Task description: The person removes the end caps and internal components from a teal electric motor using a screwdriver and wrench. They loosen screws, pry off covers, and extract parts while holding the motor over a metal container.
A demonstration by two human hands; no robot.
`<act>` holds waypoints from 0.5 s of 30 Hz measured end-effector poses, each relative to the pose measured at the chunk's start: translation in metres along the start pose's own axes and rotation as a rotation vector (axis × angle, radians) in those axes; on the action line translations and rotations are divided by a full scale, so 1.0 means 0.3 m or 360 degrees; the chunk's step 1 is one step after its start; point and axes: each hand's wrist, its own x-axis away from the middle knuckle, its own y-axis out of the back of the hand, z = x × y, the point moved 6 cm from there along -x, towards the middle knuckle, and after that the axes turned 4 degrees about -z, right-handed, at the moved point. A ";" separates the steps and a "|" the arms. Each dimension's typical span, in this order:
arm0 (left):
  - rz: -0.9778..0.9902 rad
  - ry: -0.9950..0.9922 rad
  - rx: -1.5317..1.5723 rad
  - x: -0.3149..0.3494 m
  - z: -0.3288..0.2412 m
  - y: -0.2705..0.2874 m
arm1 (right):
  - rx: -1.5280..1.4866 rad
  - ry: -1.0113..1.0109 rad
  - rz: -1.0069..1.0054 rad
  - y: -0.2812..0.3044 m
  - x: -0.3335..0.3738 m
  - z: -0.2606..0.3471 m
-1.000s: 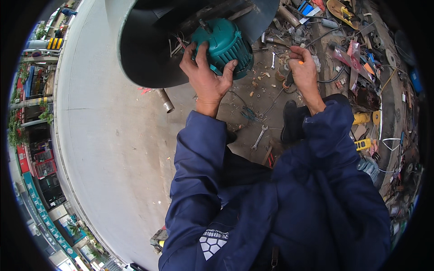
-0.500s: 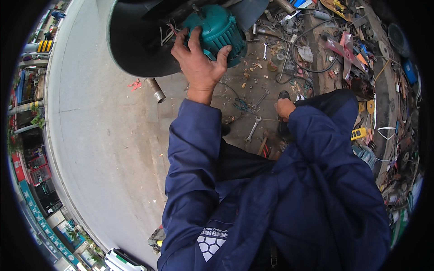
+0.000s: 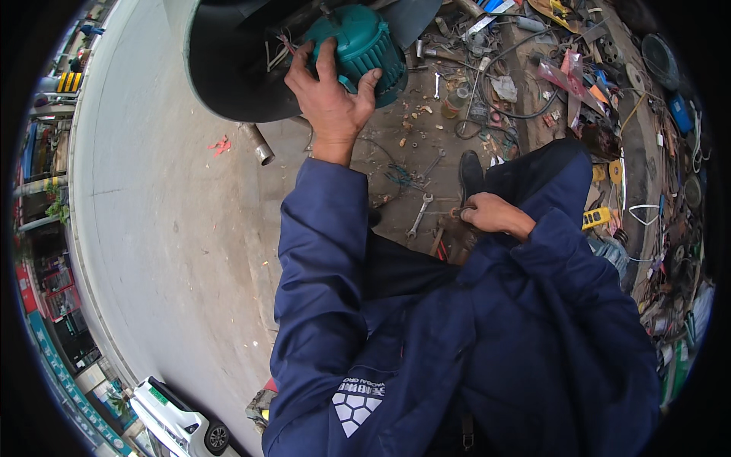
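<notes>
Gripping the green electric motor [image 3: 365, 47], the left hand [image 3: 331, 99] spreads its fingers and thumb wide, maybe to keep it steady. The motor sits at the mouth of a big, dark, rounded casing [image 3: 228, 85], which may help prop it up. Loose wires [image 3: 277, 52] poke out just left of the motor. The right hand [image 3: 493, 214] is well below the motor; its fingers curl, but I cannot tell if they hold anything. An open-ended wrench [image 3: 419, 215] lies below the motor too, maybe for easy reach.
</notes>
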 end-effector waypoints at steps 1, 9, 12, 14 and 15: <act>0.0016 0.0005 -0.0010 0.000 0.001 -0.001 | -0.0097 -0.0028 -0.0167 0.040 0.041 0.021; -0.0031 -0.0019 0.0004 -0.001 0.000 -0.004 | -0.2110 0.0006 -0.0118 0.106 0.278 0.186; -0.0034 -0.0011 0.0014 -0.001 0.005 -0.005 | -0.2044 0.0043 -0.0115 0.072 0.262 0.244; -0.0035 -0.0006 0.0037 -0.001 0.006 -0.006 | -0.2034 0.0001 -0.0127 0.054 0.243 0.264; -0.0033 -0.0006 0.0031 -0.001 0.007 -0.006 | -0.2045 0.0026 -0.0107 0.048 0.234 0.277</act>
